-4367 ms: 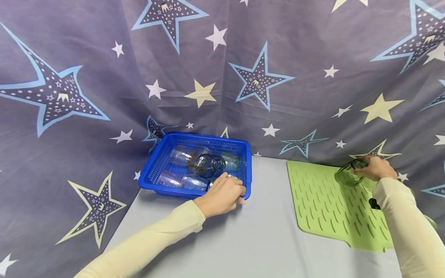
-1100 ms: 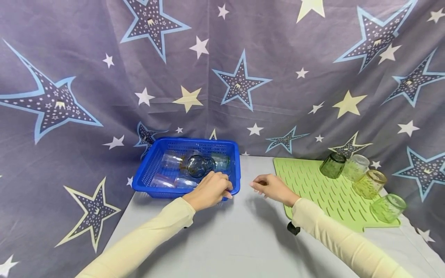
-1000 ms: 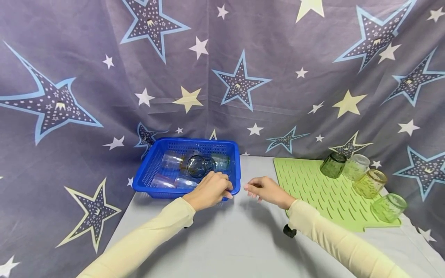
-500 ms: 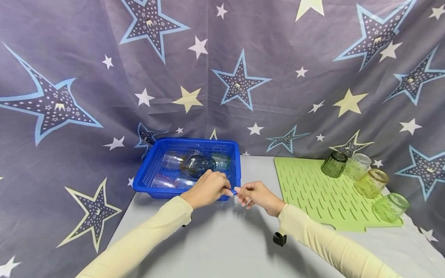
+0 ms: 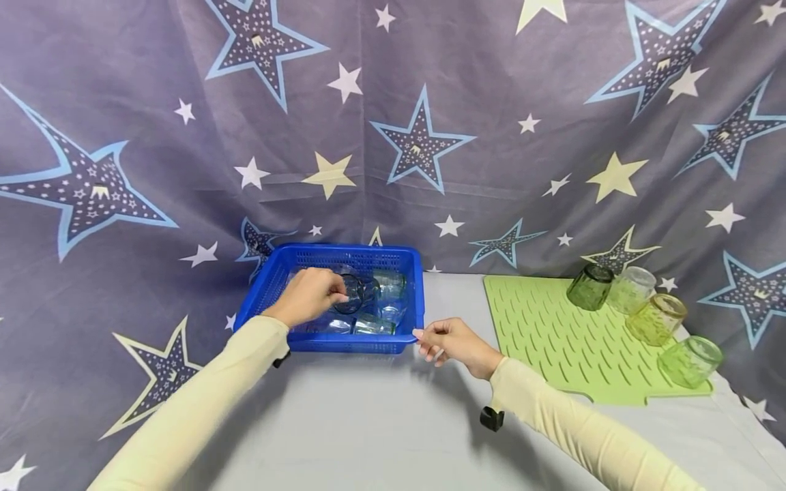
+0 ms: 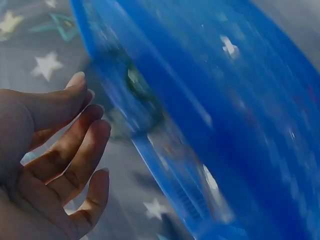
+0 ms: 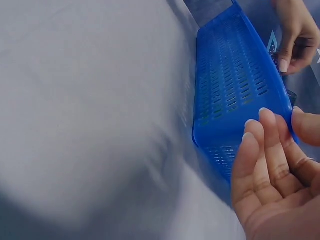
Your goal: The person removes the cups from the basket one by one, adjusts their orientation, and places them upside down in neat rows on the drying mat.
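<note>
A blue perforated plastic basket [image 5: 419, 290] holds several drinking glasses lying on their sides. At its front right corner, my right hand [image 5: 457, 346] pinches the rim between thumb and fingers, as the right wrist view also shows. Over the basket's left part is my left hand [image 5: 307, 294], its fingers loosely bent beside a dark glass [image 5: 367, 290] that lies on top of the others. In the left wrist view, that glass is blurred and a gap shows between it and the fingertips [image 6: 102, 127]. The left hand hides the glasses at the basket's left.
A light green ridged drying mat [image 5: 540, 320] lies to the right. Along its right side stand a dark green glass [image 5: 589, 288], a pale glass [image 5: 631, 293], a yellow glass [image 5: 656, 320] and a green glass [image 5: 690, 363]. A star-patterned cloth [image 5: 491, 191] hangs behind the white table [image 5: 368, 423].
My right hand has left a glass on the mat and come over to grip the basket's corner. My left hand has let go of that corner and moved left over the glasses.
</note>
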The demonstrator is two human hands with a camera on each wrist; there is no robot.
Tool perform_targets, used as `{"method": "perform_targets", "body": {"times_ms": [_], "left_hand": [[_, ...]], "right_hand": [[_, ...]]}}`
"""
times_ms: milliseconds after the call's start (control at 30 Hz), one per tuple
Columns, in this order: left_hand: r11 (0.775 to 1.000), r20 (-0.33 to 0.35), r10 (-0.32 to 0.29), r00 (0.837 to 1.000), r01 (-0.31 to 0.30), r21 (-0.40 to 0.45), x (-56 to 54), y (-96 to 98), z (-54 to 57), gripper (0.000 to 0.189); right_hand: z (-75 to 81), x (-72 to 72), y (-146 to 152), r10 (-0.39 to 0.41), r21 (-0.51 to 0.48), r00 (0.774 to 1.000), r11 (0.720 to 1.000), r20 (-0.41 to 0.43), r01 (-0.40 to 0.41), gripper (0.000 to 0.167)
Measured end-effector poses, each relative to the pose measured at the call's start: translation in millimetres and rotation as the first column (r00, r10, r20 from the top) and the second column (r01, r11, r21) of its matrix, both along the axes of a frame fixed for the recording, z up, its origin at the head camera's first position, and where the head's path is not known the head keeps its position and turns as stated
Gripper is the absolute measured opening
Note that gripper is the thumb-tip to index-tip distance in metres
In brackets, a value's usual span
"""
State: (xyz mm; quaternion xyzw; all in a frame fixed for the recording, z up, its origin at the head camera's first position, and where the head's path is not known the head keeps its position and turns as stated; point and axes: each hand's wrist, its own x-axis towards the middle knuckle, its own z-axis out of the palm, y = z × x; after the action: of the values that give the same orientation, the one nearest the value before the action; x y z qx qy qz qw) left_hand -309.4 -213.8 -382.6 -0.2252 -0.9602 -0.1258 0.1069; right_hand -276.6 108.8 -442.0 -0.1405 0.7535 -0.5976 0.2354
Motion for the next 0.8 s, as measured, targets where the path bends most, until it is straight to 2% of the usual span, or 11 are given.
{"method": "perform_targets", "body": {"times_ms": [100, 233, 367, 500, 633, 800], "left_hand": [[0.998, 0.018, 0.066, 0.998, -0.065, -0.014, -7.2, -16.9, -1.1, 0.015], [0.988, 0.078, 0.151, 0.985, -0.151, -0.005, -14.5, -29.3, -2.5, 0.018], [0.981, 0.134, 0.192, 0.972, -0.192, -0.009, -22.6, -33.7, -4.5, 0.021], [0.981, 0.19, 0.194, 0.962, -0.195, -0.018, -29.9, -32.3, -7.2, 0.023], [0.985, 0.245, 0.17, 0.955, -0.164, -0.045, -34.5, -27.1, -8.0, 0.024], [0.989, 0.231, 0.141, 0.963, -0.126, -0.079, -38.4, -20.3, -6.2, 0.021]], "right_hand": [[0.5, 0.0, 1.1, 0.002, -0.005, 1.0, 1.0, 0.001, -0.002, 0.03], [1.6, 0.7, 1.3, 0.0, -0.009, 1.0, 1.0, -0.002, 0.0, 0.03], [0.3, 1.0, 0.4, -0.001, -0.02, 1.0, 1.0, -0.001, 0.001, 0.03], [-3.0, 0.5, -0.4, 0.0, -0.027, 1.0, 1.0, 0.001, 0.0, 0.029], [-4.8, -0.3, -0.5, 0.002, -0.029, 1.0, 1.0, 0.005, -0.002, 0.029], [-4.5, -0.8, 1.4, -0.001, -0.038, 1.0, 0.999, 0.004, 0.001, 0.029]]}}
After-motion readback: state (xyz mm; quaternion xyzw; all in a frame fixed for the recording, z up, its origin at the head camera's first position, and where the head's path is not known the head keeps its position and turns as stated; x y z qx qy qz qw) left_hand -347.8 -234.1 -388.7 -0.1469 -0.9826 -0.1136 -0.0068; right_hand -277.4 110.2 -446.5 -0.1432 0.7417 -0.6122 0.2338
